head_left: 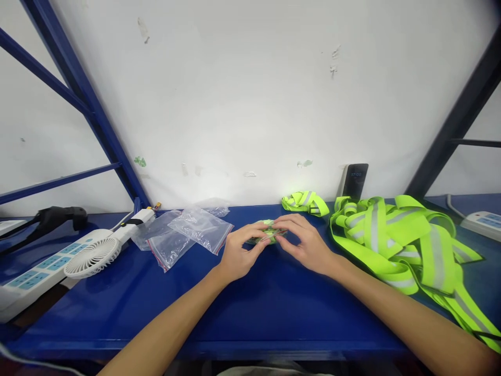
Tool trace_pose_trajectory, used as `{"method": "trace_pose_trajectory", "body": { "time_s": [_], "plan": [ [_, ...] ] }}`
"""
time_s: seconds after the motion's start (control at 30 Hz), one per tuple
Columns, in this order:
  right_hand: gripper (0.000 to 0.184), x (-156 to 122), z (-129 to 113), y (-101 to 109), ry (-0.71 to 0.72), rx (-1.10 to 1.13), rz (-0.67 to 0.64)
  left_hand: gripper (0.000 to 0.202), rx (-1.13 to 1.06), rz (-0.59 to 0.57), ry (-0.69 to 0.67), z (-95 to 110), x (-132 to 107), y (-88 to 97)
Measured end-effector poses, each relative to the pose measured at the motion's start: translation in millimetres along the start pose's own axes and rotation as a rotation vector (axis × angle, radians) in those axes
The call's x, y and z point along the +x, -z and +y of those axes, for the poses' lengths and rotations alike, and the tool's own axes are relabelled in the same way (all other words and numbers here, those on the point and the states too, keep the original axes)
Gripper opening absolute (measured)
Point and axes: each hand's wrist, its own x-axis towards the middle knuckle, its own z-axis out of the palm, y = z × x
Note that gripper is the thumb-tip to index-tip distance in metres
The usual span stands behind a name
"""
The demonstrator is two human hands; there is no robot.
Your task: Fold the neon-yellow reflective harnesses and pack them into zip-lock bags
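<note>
Between my two hands is a small clear plastic bag (270, 231) with a folded yellow-green reflective strap showing in it, partly hidden by my fingers. My left hand (243, 249) pinches its left side, thumb and fingers together at the edge. From the other side my right hand (303, 243) grips it the same way, its fingertips close to those of my left. Flat clear zip bags (201, 227) with red seal lines lie to the left of my left hand. A heap of yellow-green reflective straps (395, 240) is spread to the right, beside my right forearm.
A small bundle of reflective strap (305, 202) rests near the wall behind my right hand. A phone (354, 180) leans against the wall. At the left are a white handheld fan (94, 257) and a power strip (43, 271). Blue metal posts (97, 125) frame the blue shelf (242, 313).
</note>
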Motion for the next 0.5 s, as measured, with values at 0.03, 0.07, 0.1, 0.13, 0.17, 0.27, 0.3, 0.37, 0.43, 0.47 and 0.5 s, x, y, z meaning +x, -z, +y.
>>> {"method": "trace_pose_trajectory", "body": {
  "time_s": [0.03, 0.07, 0.1, 0.13, 0.17, 0.27, 0.3, 0.37, 0.43, 0.47, 0.5],
  "plan": [
    [0.016, -0.5, 0.5, -0.5, 0.005, -0.011, 0.01, 0.008, -0.001, -0.013, -0.037, -0.1, -0.6, -0.2],
    [0.014, -1.0, 0.6, -0.9, 0.008, -0.021, 0.027, 0.011, 0.006, -0.022, -0.066, -0.4, -1.1, 0.0],
    [0.012, -1.3, 0.2, -1.2, 0.006, -0.028, 0.051, 0.013, 0.022, -0.027, -0.087, -0.6, -1.6, 0.6],
    [0.013, -1.6, -0.7, -1.7, 0.0, -0.028, 0.078, 0.016, 0.043, -0.033, -0.104, -0.8, -2.0, 1.6],
    [0.015, -1.6, -2.0, -2.3, -0.01, -0.019, 0.099, 0.02, 0.064, -0.047, -0.121, -0.9, -2.4, 2.8],
    [0.018, -1.1, -5.9, -5.1, -0.011, 0.038, 0.112, 0.034, 0.119, -0.144, -0.203, -1.2, -3.1, 6.7],
    [0.017, -0.8, -6.7, -6.1, 0.002, 0.058, 0.105, 0.038, 0.136, -0.173, -0.233, -1.4, -3.3, 7.5],
    [0.012, -0.3, -7.0, -7.4, 0.025, 0.087, 0.094, 0.039, 0.178, -0.175, -0.253, -1.9, -3.5, 7.7],
    [0.008, -0.3, -6.3, -7.8, 0.01, 0.1, 0.091, 0.032, 0.194, -0.103, -0.194, -2.3, -3.5, 6.3],
    [0.006, -0.5, -5.8, -7.8, -0.008, 0.103, 0.085, 0.025, 0.186, -0.058, -0.153, -2.3, -3.4, 5.2],
    [0.006, -0.8, -5.4, -7.9, -0.03, 0.105, 0.078, 0.019, 0.17, -0.02, -0.117, -2.1, -3.0, 4.2]
  ]
}}
